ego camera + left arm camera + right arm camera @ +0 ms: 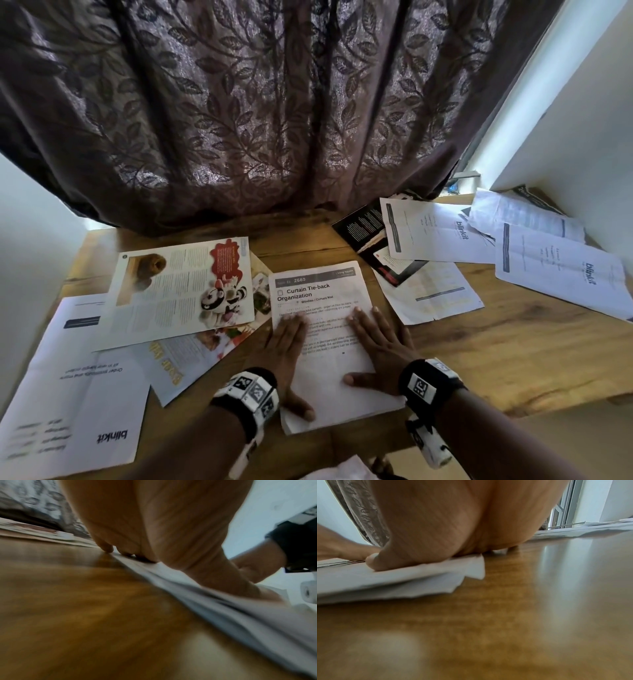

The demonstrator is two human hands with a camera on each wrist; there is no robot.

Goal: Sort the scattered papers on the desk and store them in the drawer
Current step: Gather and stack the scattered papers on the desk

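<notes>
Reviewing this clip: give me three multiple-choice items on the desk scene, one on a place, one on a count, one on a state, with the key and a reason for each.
1. Where does the colourful magazine page lie relative to the Curtain Tie-back sheet?
A. To its left
B. To its right
C. Under it

2. How many hands touch that sheet?
A. None
B. One
C. Two

3. How are the hands?
A. Fists
B. Flat, fingers straight
C. Pinching a corner

Key: 1 A, the magazine page lies left of the Curtain Tie-back sheet. 2 C, the left hand and right hand both rest on it. 3 B, both palms press down flat.
</notes>
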